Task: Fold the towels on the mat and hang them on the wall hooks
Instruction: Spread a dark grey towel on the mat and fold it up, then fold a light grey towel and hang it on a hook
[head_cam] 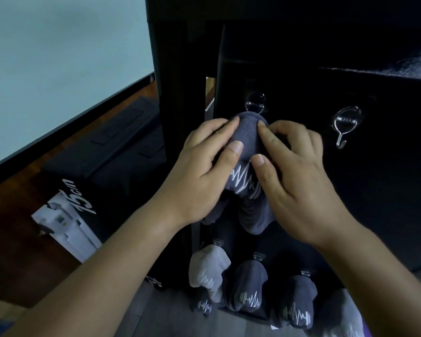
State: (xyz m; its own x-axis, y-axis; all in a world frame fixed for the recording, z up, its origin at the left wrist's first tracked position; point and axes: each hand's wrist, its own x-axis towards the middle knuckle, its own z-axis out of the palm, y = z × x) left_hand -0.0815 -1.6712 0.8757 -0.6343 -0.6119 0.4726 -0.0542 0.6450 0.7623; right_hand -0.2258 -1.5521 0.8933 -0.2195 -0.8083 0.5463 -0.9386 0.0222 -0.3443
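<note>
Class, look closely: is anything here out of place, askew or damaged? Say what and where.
Nothing stands out. The left hand and right hand hold a dark grey folded towel at a clear wall hook; towels below hang tidily.

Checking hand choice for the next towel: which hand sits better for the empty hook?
Right, likely. The right hand pinches the grey towel on the side nearest the empty hook; the left hand holds the far side and would have to cross over.
</note>
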